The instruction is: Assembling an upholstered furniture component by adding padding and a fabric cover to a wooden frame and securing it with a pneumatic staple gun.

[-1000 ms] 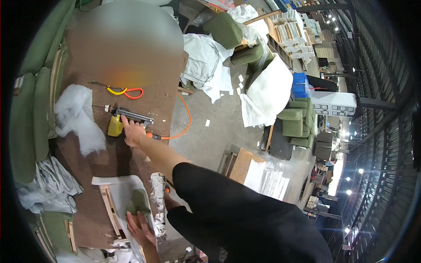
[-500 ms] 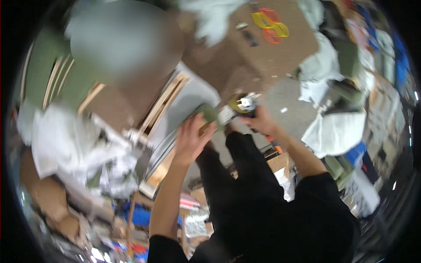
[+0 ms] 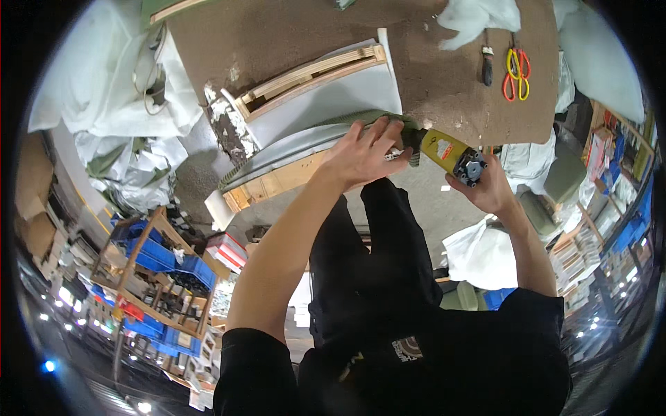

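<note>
My right hand [image 3: 491,188] is closed around a yellow and black pneumatic staple gun [image 3: 445,149], its nose pointing left at the end of a padded wooden frame [image 3: 277,179]. With bent fingers, my left hand [image 3: 362,156] grips green ribbed fabric [image 3: 340,119] at the frame's right end, close beside the tool's nose. The fabric runs as a strip along the frame's curved edge. Whitish sheet material [image 3: 322,97] covers the inner face, and a slatted wooden rail [image 3: 312,75] lies along the far side. My fingers partly hide where the nose meets the fabric.
The frame lies at the near edge of a brown-covered table [image 3: 291,28]. Toward the back right are two pairs of scissors [image 3: 515,73], a dark-handled tool [image 3: 488,66] and white wadding [image 3: 479,21]. White bags [image 3: 135,173] stand left; a shelf with blue bins [image 3: 156,253] is lower left.
The view has turned and steadied. My left hand has moved to the frame's right end, and the staple gun, still in my right hand, now has its nose next to those fingers.
</note>
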The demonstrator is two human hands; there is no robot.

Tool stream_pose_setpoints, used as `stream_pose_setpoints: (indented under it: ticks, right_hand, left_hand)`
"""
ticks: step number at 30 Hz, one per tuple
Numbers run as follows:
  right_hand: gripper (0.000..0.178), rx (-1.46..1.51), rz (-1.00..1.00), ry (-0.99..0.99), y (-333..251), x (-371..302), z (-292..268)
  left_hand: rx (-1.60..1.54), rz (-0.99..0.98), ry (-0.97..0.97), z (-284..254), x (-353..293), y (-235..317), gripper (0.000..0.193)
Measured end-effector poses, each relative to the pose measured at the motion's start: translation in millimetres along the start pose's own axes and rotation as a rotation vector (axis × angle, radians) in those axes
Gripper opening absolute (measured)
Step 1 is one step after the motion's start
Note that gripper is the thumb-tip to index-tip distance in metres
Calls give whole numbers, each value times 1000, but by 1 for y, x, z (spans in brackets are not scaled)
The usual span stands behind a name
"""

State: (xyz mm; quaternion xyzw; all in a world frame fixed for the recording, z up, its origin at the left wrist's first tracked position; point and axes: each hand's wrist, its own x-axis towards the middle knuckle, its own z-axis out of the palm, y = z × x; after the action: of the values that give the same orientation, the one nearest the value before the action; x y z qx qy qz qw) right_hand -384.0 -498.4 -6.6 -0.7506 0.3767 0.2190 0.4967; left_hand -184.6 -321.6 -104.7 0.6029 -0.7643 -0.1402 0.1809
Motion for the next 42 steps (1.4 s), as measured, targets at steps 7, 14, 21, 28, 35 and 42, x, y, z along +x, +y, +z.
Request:
stream_pose_setpoints:
  ticks: [7, 14, 21, 28, 35, 42]
  right_hand:
    - [36, 18, -53, 56, -10, 11, -3]
    - [36, -86, -105, 25, -9, 12, -6]
    - [37, -186, -43, 3, -16, 2, -10]
    - [33, 183, -62, 33, 6, 23, -22]
    - [58, -310, -172, 94, 2, 141, 5]
    - [65, -364, -422, 35, -34, 226, 94]
  left_hand:
    - [-11, -12, 14, 2, -2, -2, 38]
    - [-62, -16, 94, 4, 0, 4, 37]
    - [-82, 6, -5, -1, 3, -5, 25]
    - [-125, 22, 91, -3, 3, -7, 28]
    - [67, -45, 198, 17, -5, 18, 32]
    - [81, -166, 344, 18, -11, 49, 20]
